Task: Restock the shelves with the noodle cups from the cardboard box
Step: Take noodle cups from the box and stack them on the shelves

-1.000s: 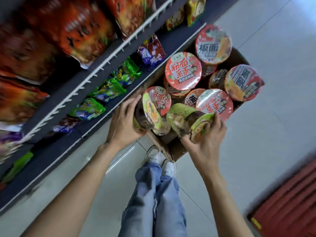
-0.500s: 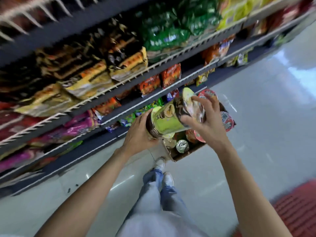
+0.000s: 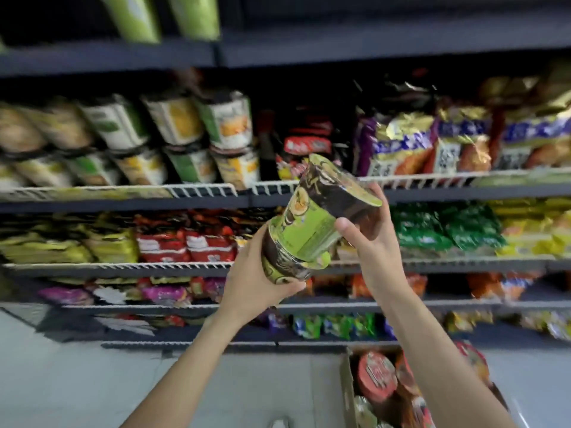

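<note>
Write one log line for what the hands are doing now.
left hand: holds lower green cup | right hand: holds upper green cup | cardboard box: below

In front of the shelves (image 3: 204, 190), the left hand (image 3: 256, 282) grips the lower green noodle cup (image 3: 287, 267) and the right hand (image 3: 367, 239) grips the upper one (image 3: 324, 205), stacked tilted, with the cardboard box (image 3: 347, 393) below.

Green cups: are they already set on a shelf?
No, both hands, left hand and right hand, hold the stacked green cups in the air before the shelves.
</note>
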Available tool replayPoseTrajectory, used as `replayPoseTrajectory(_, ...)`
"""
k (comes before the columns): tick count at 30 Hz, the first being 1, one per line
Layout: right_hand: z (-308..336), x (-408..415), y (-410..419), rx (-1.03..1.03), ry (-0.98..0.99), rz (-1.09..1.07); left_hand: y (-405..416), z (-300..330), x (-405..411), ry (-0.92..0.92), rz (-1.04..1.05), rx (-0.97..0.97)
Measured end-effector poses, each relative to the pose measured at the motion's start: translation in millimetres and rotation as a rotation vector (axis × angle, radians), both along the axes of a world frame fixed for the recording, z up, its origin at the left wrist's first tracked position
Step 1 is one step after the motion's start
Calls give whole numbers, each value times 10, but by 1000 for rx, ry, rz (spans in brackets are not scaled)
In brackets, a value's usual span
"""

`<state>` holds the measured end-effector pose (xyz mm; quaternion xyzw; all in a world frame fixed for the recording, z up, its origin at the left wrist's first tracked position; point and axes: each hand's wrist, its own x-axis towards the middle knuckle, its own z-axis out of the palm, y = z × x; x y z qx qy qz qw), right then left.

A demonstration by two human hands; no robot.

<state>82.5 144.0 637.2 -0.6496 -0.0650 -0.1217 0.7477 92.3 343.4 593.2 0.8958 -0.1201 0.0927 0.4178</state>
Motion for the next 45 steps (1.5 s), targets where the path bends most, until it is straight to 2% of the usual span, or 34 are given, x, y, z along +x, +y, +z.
replayPoseTrajectory(3, 437, 266, 401, -58, -88, 112, 368, 482, 73, -195, 121, 107)
replayPoseTrajectory(6, 884, 502, 777, -13, -154, 154, 721, 901, 175, -311, 213, 150)
replayPoseTrajectory(12, 1816, 1087, 1416, 124, -269, 161, 1423, 1735, 667, -486, 225, -98)
replayPoseTrajectory(17, 2597, 1616, 1886, -2, -454, 38, 1779, 2477, 1375, -610, 228, -94)
replayPoseTrajectory(21, 3093, 2074, 2154, -92, -525, -98, 1916, 2950, 1954, -613, 208, -83)
replayPoseTrajectory(25, 3334, 2395, 2309, -209, -517, -185, 1991, 3090, 2478, -536, 171, -48)
replayPoseTrajectory(30, 3240, 2693, 2504, -342, -489, -312, 2021, 2921, 2851, -387, 120, -143)
replayPoseTrajectory(37, 3297, 2964, 2750, -416, -425, -383, 2121, 2921, 3042, -291, 69, -233)
replayPoseTrajectory(45, 3165, 3073, 2911, -539, -507, -410, 2186, 2836, 3141, -323, 80, -247)
